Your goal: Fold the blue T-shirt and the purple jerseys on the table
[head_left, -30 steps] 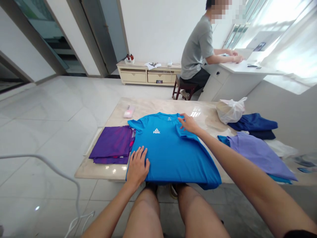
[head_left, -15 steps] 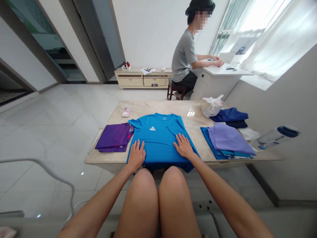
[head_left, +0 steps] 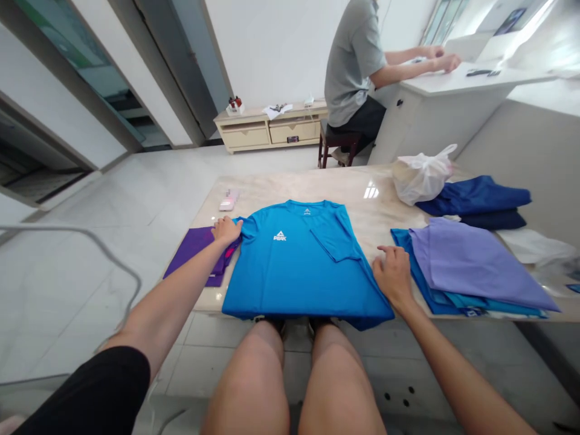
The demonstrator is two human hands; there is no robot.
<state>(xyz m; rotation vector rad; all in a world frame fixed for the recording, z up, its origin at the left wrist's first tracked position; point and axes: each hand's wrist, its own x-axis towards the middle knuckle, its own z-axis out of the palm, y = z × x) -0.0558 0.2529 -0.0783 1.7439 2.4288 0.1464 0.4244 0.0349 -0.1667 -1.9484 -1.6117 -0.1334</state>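
Note:
A blue T-shirt with a white chest logo lies spread on the marble-topped table, its lower edge hanging over the front. The shirt's right sleeve is folded inward across the chest. At the left sleeve end, my left hand is closed with its fingers bent around the fabric; the fingertips are partly hidden. Just beyond the shirt's right edge is my right hand, fingers loosely bent and apart, holding nothing. Under my left wrist lies a folded purple garment. A stack topped by a lavender garment sits beside my right hand.
A pink phone lies on the table at the back left. Toward the back right are a white plastic bag and dark blue folded clothes. Beyond, a person in grey sits at a white desk.
My left hand has gone from lying flat on the shirt up to its left sleeve. My right hand has lifted off the shirt and moved right. The view has shifted closer.

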